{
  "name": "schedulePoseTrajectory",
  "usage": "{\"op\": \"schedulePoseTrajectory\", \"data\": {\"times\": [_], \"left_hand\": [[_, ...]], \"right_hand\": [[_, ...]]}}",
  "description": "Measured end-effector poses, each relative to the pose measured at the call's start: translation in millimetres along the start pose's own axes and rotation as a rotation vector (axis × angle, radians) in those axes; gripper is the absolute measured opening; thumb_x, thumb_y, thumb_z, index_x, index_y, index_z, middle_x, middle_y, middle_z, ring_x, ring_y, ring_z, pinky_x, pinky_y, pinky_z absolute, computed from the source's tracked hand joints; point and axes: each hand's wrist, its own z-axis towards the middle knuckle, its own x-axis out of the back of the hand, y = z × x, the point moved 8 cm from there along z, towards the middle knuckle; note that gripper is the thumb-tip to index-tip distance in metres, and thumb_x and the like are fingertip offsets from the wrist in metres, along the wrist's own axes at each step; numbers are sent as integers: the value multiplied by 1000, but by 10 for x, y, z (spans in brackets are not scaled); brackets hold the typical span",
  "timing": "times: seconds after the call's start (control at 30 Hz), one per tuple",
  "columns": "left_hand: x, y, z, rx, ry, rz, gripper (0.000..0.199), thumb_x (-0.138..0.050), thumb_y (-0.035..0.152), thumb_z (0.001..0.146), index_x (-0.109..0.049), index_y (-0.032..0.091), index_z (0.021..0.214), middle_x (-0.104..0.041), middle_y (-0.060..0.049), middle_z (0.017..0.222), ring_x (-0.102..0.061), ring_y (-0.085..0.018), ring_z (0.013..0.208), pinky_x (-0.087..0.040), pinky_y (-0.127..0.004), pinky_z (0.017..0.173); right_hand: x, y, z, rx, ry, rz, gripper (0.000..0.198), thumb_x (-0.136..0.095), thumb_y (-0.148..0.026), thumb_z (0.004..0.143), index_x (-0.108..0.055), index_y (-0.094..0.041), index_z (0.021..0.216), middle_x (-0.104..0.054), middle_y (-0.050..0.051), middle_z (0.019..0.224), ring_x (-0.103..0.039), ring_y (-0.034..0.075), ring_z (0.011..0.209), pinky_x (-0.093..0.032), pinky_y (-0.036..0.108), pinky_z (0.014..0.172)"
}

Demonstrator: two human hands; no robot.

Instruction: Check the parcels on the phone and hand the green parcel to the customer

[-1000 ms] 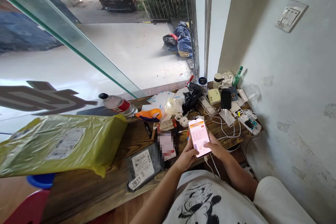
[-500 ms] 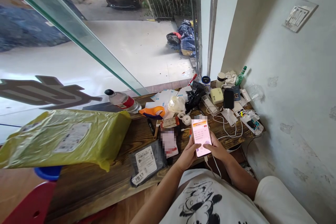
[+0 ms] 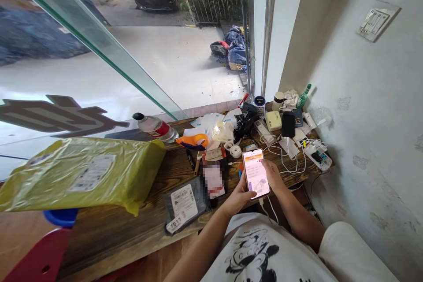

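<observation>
A lit smartphone with a pink and orange screen is held upright over the front edge of the wooden table. My left hand grips its lower left side, thumb lying across the bottom of the screen. Along the right edge is my right hand, its thumb on the upper right of the screen and its other fingers hidden behind. A white charging cable runs from the phone's lower end down toward my lap. Just left of my hands lie a card with a blurred face and a dark plastic mailer bearing a white label.
A yellow wrapped parcel covers the table's left. Behind are a clear bottle on its side, an orange tape dispenser and a black bag. To the right, a power strip and tangled cables lie near the wall.
My right thumb has moved from the lower screen up to its upper right, and the right hand has shifted up along the phone. The phone has moved slightly right.
</observation>
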Motion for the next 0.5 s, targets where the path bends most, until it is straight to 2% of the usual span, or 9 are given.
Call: {"op": "schedulePoseTrajectory", "data": {"times": [0.13, 0.23, 0.37, 0.5], "left_hand": [[-7, 4, -12, 13, 18, -56, 116, -70, 7, 54, -35, 39, 159, -64, -3, 146, -53, -34, 138, -43, -46, 115], [-12, -10, -21, 34, 1, -108, 116, -65, 6, 55, -32, 43, 160, -62, 0, 148, -53, -33, 138, -47, -46, 111], [-1, 0, -36, 41, 23, -129, 113, -63, 5, 58, -33, 42, 160, -63, 1, 148, -52, -31, 138, -49, -41, 109], [24, 18, -47, 65, 108, -103, 112, -65, 6, 57, -35, 37, 160, -66, -1, 142, -55, -31, 135, -52, -37, 101]], "right_hand": [[10, -27, -14, 19, 67, -38, 64, -66, -84, 73, -68, -20, 77, -75, 7, 76, -71, 27, 75, -56, 39, 74], [14, -144, -113, 145, 117, -32, 70, -56, -89, 78, -70, -21, 86, -77, 6, 82, -71, 25, 78, -57, 36, 74], [24, -324, -284, 385, 140, -121, 63, -47, -78, 94, -71, -21, 108, -79, 8, 102, -72, 25, 93, -56, 37, 84], [68, -317, -341, 495, 129, -203, 60, -41, -70, 102, -70, -21, 116, -78, 10, 110, -72, 25, 102, -56, 39, 89]]}}
